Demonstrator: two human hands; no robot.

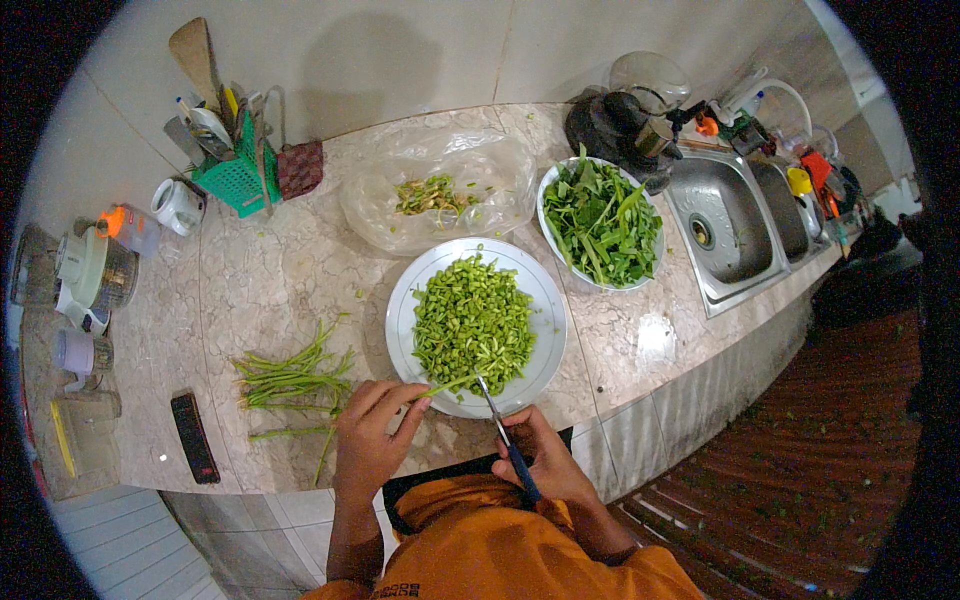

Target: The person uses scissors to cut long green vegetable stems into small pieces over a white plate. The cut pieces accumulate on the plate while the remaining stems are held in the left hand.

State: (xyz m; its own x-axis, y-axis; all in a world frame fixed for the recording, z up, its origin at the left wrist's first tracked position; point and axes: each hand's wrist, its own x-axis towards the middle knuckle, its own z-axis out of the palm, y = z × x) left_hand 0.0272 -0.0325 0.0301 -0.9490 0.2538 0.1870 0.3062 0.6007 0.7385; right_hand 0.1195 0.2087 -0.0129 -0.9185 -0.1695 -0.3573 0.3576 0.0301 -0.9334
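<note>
Between the thumb and fingers of my left hand (379, 420) is a green stem (450, 386), its tip over a white plate (551, 319). My right hand (547, 457) grips a cutting tool (514, 457) with a steel blade and dark blue handle; I cannot tell if it is a knife or scissors. Its blade tip meets the stem's end above the plate's near rim. Chopped green stems (472, 322) are heaped on the plate. Uncut stems (292, 382) lie loose on the counter, left of my left hand.
Behind the plate, a clear plastic bag (367, 202) holds trimmings. A bowl (551, 244) of leafy greens (600, 221) stands right of it, near a steel sink (731, 225). At left are a dark remote control (195, 439), jars and a green utensil basket (240, 176).
</note>
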